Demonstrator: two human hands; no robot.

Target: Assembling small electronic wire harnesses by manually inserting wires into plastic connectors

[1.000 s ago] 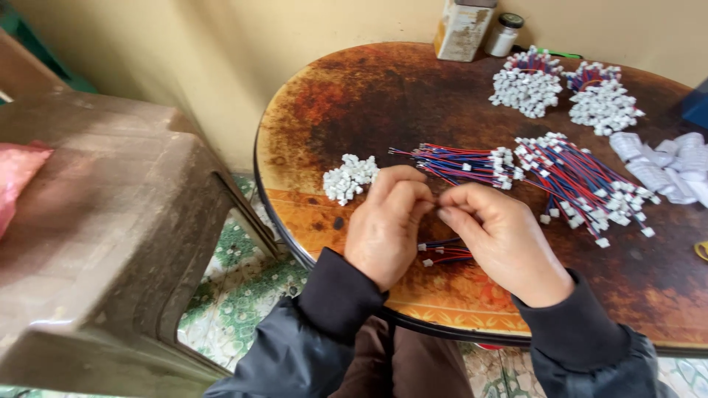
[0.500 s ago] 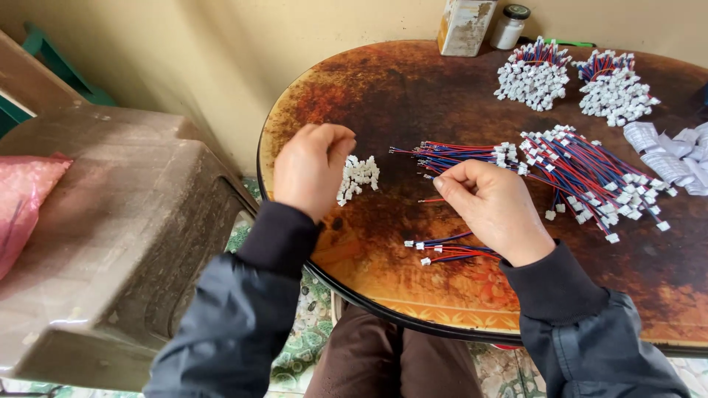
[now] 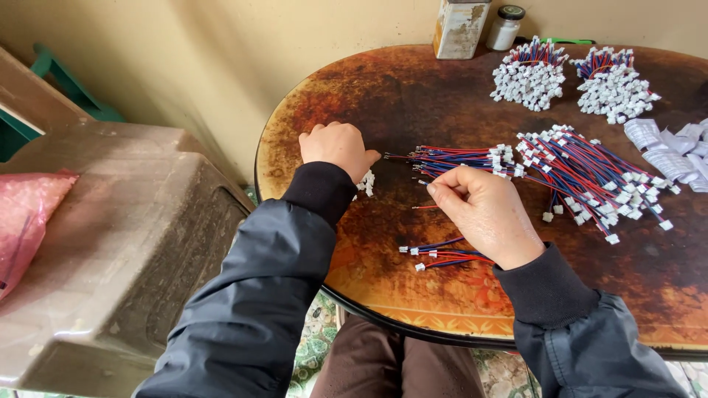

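Note:
My left hand (image 3: 337,149) rests knuckles-up on a small heap of loose white connectors (image 3: 365,183), mostly covering it; its fingers are curled and I cannot see what they grip. My right hand (image 3: 485,214) pinches a thin red wire (image 3: 425,208) between thumb and fingers, near the tips of a red-and-blue wire bundle (image 3: 459,155). A few finished wires with white plugs (image 3: 441,256) lie on the round brown table (image 3: 413,96) just below my right hand. A bigger pile of plugged wires (image 3: 590,173) spreads to the right.
Two bunches of white-plugged wires (image 3: 529,74) (image 3: 613,85) sit at the back, beside a rusty tin (image 3: 460,28) and a small jar (image 3: 506,27). White bags (image 3: 667,144) lie at the right edge. A brown plastic stool (image 3: 110,250) with a pink bag (image 3: 26,221) stands left.
My left hand left my right hand and went out left to the white connector heap, now lying over it. My right hand rose a little toward the wire bundle.

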